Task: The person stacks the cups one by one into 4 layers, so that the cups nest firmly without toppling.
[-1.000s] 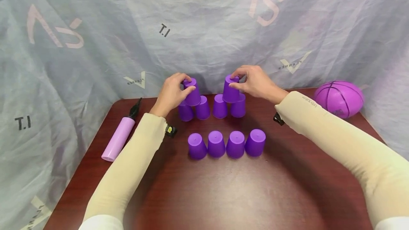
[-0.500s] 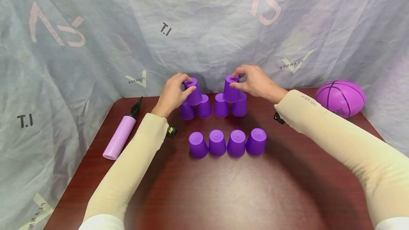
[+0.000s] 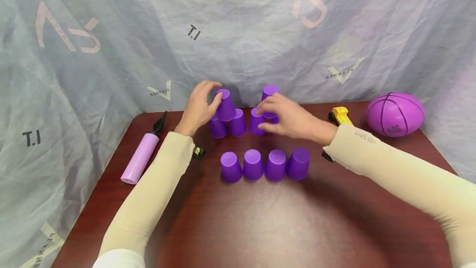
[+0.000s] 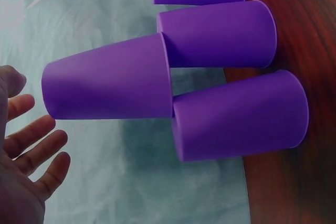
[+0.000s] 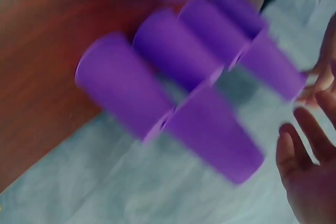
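Two purple cup stacks stand at the table's back, all cups upside down. The left upper cup (image 3: 225,108) bridges two lower cups, left (image 4: 241,116) and right (image 3: 238,125). My left hand (image 3: 197,108) is beside that upper cup, its fingers spread and apart from it in the left wrist view. The right upper cup (image 3: 270,90) sits across two more cups, one (image 3: 256,123) partly behind my right hand (image 3: 288,117). That hand is in front of the stack, fingers loosely bent and holding nothing. Nearer stands a row of several purple cups (image 3: 253,168).
A pink hand pump (image 3: 140,158) with a black end lies at the left. At the back right are a purple ball (image 3: 395,115) and a yellow toy-brick piece (image 3: 341,114), partly behind the right sleeve. Grey cloth (image 3: 230,53) hangs behind the table (image 3: 267,226).
Both hands have let go of the upper cups, which stay on their stacks. My right hand has come down and nearer, uncovering the yellow piece; the left has shifted slightly off its cup.
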`<action>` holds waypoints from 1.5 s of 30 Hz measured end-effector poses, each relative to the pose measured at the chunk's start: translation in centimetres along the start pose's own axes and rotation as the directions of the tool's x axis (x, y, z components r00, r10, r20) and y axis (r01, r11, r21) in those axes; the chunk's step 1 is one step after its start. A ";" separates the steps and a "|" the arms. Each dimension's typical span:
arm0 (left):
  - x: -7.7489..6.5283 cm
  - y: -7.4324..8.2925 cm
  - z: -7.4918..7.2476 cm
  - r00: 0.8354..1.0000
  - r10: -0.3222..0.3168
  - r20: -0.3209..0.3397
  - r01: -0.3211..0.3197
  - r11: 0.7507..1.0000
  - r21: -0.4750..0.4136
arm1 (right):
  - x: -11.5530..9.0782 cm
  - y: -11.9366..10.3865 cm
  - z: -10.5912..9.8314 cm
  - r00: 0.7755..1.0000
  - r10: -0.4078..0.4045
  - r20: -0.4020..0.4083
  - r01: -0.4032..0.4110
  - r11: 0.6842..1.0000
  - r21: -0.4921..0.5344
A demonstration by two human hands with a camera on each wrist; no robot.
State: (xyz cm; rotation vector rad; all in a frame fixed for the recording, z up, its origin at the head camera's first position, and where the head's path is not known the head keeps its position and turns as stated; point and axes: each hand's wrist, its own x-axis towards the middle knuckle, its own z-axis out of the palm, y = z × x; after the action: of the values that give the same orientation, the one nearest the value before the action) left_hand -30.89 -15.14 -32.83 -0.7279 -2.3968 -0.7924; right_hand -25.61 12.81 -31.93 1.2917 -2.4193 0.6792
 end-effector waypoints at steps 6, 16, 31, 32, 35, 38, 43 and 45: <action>-0.1 -0.3 0.2 0.998 -0.060 0.016 0.061 0.992 -0.113 | -1.6 -2.6 1.9 0.974 -0.037 0.225 0.033 0.999 0.021; -0.3 -0.2 0.6 0.995 -0.064 0.079 0.074 0.989 -0.130 | -2.5 -3.3 3.4 0.941 -0.070 0.332 0.061 0.997 0.037; -0.4 -0.5 0.6 0.994 -0.052 0.093 0.059 0.995 -0.079 | -1.4 -2.4 1.9 0.986 -0.079 0.148 0.072 0.996 0.051; -0.4 -0.5 0.5 0.994 -0.051 0.093 0.058 0.995 -0.079 | -0.9 -2.2 1.3 0.992 -0.079 0.101 0.075 0.996 0.048; -0.4 -0.6 0.5 0.994 -0.051 0.094 0.058 0.995 -0.075 | 0.8 -1.3 -0.7 0.997 -0.065 -0.029 0.066 0.997 0.027; -0.3 -0.6 0.5 0.994 -0.049 0.094 0.056 0.996 -0.074 | 2.5 -0.3 -2.1 0.994 -0.016 -0.105 0.016 1.000 -0.008; -0.3 -0.6 0.5 0.993 -0.057 0.103 0.065 0.995 -0.072 | 4.9 1.2 -2.6 0.995 0.065 -0.071 -0.071 0.994 -0.081; -0.3 -0.6 0.5 0.993 -0.059 0.104 0.066 0.995 -0.070 | 5.6 1.7 -2.2 0.995 0.091 -0.031 -0.093 0.991 -0.094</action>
State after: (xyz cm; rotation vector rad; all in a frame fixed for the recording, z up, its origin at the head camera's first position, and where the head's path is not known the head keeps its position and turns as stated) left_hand -31.18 -15.34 -33.59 -0.7420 -2.5037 -0.8929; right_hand -29.93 11.01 -27.81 1.1326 -2.4701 0.5930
